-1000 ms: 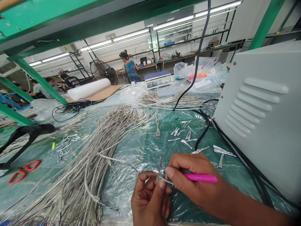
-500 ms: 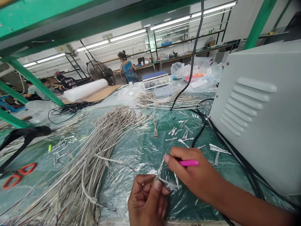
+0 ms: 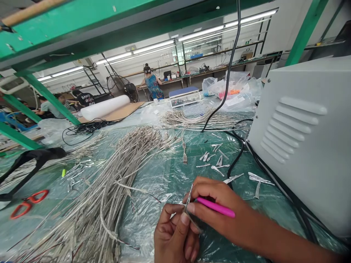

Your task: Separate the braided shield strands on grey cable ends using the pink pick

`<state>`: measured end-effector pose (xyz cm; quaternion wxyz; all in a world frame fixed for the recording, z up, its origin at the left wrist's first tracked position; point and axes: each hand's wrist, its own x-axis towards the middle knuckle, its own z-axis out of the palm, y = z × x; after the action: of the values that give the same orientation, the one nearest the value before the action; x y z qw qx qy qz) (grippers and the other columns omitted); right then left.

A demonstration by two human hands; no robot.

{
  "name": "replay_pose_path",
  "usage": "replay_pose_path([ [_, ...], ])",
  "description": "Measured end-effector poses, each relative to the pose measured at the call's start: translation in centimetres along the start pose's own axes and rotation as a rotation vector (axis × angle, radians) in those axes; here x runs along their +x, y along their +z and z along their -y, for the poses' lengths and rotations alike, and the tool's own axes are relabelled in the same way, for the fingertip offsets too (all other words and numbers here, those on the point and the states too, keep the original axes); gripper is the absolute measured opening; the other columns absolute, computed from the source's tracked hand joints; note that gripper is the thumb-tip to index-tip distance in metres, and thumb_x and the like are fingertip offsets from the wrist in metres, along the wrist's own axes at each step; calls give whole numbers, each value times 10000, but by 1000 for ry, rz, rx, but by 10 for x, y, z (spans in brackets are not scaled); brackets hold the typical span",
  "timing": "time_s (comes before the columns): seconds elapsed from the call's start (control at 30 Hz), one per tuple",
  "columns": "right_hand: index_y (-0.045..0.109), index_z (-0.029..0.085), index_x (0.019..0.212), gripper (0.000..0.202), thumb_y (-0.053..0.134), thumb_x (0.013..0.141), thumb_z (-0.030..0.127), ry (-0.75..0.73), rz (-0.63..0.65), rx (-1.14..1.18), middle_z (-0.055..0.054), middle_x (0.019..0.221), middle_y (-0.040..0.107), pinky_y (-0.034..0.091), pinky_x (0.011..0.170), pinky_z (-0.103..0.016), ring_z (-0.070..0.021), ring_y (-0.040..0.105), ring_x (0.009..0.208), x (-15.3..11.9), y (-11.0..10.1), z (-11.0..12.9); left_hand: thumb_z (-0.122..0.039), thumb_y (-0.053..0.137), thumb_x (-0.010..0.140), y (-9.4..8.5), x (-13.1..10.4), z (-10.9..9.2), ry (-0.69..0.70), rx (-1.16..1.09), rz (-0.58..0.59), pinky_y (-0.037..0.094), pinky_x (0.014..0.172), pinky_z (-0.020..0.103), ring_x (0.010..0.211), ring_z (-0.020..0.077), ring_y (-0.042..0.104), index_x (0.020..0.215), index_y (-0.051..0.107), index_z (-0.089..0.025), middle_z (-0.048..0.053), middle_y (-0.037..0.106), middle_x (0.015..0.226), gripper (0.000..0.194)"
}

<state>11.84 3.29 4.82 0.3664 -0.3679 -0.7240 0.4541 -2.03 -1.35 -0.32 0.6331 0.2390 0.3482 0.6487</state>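
My left hand (image 3: 177,232) is closed, pinching the stripped end of a thin cable between thumb and forefinger. The silvery, foil-like cable end (image 3: 189,193) points up between my two hands. My right hand (image 3: 216,208) is closed too, its thumb and forefinger touching that end. Across the same hand lies a slim pink-handled tool (image 3: 216,207); its working tip is hidden or blurred, so its exact kind does not show. Left of my hands spreads a large bundle of grey cables (image 3: 120,175), several with bare wire ends.
Foil strips (image 3: 219,160) lie scattered beyond my right hand, near a USB plug (image 3: 184,157). Red-handled scissors (image 3: 29,204) rest at left. A pale vented metal box (image 3: 296,138) and black cables border the right. A green frame (image 3: 82,33) crosses overhead; people sit farther back.
My right hand has come down and closer to my left, its fingertips now at the cable end near the left thumb. The pink handle shows longer and more tilted. The view has shifted slightly.
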Motion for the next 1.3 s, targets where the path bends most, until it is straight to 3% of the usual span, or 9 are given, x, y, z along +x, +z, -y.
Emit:
replay_pose_path([
  [0.33, 576, 185, 688, 233, 532, 910, 134, 0, 23, -15, 25, 781, 577, 440, 748, -231, -102, 581, 769, -1, 1, -2, -297, 787, 752, -1, 0, 1, -27, 19, 47, 351, 301, 105, 270, -22, 301, 792, 718, -182, 70, 707, 571, 140],
  [0.6, 546, 190, 708, 196, 531, 883, 104, 3, -7, -32, 34, 743, 568, 433, 714, -226, -100, 574, 731, 0, 3, -4, -273, 789, 753, -1, 0, 0, -34, 1, 44, 353, 311, 105, 272, -16, 313, 808, 720, -206, 53, 702, 559, 111],
  [0.87, 507, 190, 706, 204, 531, 870, 72, -34, -22, -39, 51, 739, 537, 417, 688, -203, -78, 543, 696, 1, 2, -6, -375, 734, 798, 1, -1, 1, -63, 50, 48, 327, 315, 109, 291, -20, 269, 686, 666, -133, 47, 670, 530, 276],
  [1.13, 567, 189, 738, 182, 547, 896, 101, -51, -13, -3, 37, 784, 575, 430, 714, -212, -92, 571, 751, -1, 2, -5, -422, 751, 767, 0, -4, -1, -80, 68, 7, 235, 345, 116, 344, 12, 235, 729, 685, -156, -7, 563, 435, 276],
  [1.3, 661, 199, 812, 132, 573, 895, 144, -1, -87, 41, 15, 829, 629, 449, 726, -228, -114, 606, 792, 1, -1, -5, -332, 837, 680, 6, -4, 2, 1, 83, -50, 300, 373, 131, 346, 5, 310, 755, 721, -167, 0, 614, 521, 215],
])
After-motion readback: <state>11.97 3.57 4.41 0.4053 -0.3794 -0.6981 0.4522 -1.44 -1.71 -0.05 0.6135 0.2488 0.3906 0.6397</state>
